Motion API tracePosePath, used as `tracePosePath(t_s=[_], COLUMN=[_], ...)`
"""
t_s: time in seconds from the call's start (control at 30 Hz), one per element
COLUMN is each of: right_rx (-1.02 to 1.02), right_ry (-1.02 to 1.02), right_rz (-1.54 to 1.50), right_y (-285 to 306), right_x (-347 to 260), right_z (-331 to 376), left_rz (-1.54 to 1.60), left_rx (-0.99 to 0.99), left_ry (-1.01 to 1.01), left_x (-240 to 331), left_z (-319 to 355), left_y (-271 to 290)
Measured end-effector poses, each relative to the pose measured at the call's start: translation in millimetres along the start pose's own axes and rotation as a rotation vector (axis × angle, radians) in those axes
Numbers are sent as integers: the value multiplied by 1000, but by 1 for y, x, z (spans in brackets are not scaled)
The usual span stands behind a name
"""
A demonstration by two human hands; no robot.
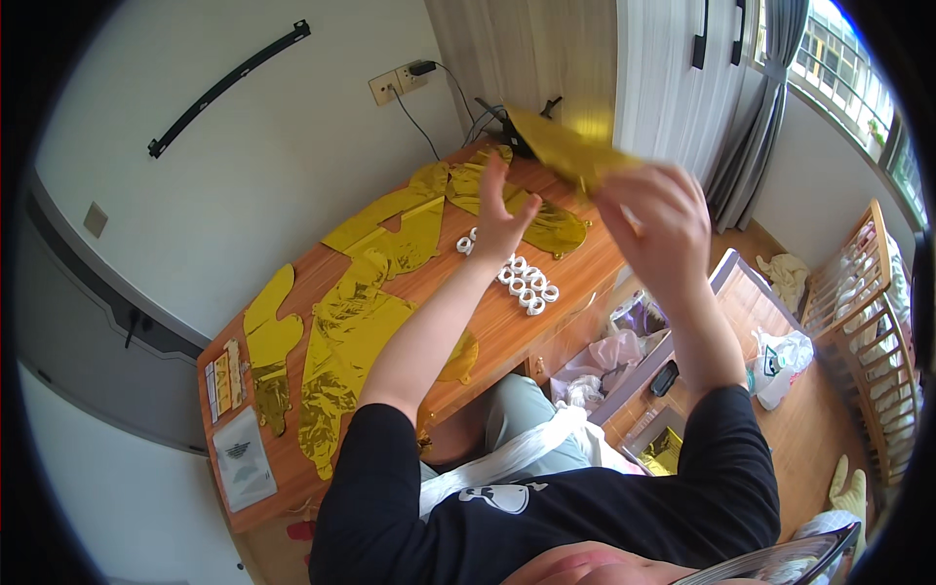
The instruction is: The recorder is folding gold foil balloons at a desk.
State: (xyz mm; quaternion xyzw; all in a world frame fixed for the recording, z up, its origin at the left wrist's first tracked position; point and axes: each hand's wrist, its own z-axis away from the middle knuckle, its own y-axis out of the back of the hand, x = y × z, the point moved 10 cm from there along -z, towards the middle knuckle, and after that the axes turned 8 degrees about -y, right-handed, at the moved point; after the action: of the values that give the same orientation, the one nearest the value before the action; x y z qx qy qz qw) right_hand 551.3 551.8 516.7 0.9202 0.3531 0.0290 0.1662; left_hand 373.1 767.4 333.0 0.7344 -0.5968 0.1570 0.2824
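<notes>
My right hand point(668, 219) is raised over the table's right end, its fingers closed on a flat gold foil balloon point(561, 148). The held balloon stretches up and to the left, blurred by motion. Just left of it my left hand point(500, 222) is lifted with thumb and fingers apart, holding nothing. Beneath and beside the left hand, several small white ribbon rolls point(526, 283) sit close together on the table. More uninflated gold foil balloons point(356, 327) lie spread and overlapping across the tabletop, some with small tabs at their edges.
On the wooden table's point(283, 478) left end lie a clear packet point(244, 458) and a printed card point(226, 380). A black device with antennas point(517, 136) stands at the far end. Right of the table are a bin of plastic bags point(609, 366) and a wooden crib point(868, 302).
</notes>
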Motion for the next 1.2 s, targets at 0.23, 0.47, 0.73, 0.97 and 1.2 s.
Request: tracePosePath(t_s=[0.23, 0.47, 0.73, 0.97, 1.2], right_rx=[-569, -590, -591, -716, -527], right_ry=[238, 83, -213, -273, -193], right_rz=[-499, -589, -599, -707, -374], right_y=[134, 184, 176, 132, 100], right_x=[-84, -72, -65, -88, -84], right_z=[60, 71, 71, 63, 2], left_rz=[-298, 442, 197, 12, -459], left_rx=[-496, -880, -704, -400, -348], left_ry=[-418, -140, -165, 131, 100], left_x=[209, 272, 300, 267, 256], left_z=[60, 198, 290, 317, 228], left_y=[-25, -64, -27, 57, 153])
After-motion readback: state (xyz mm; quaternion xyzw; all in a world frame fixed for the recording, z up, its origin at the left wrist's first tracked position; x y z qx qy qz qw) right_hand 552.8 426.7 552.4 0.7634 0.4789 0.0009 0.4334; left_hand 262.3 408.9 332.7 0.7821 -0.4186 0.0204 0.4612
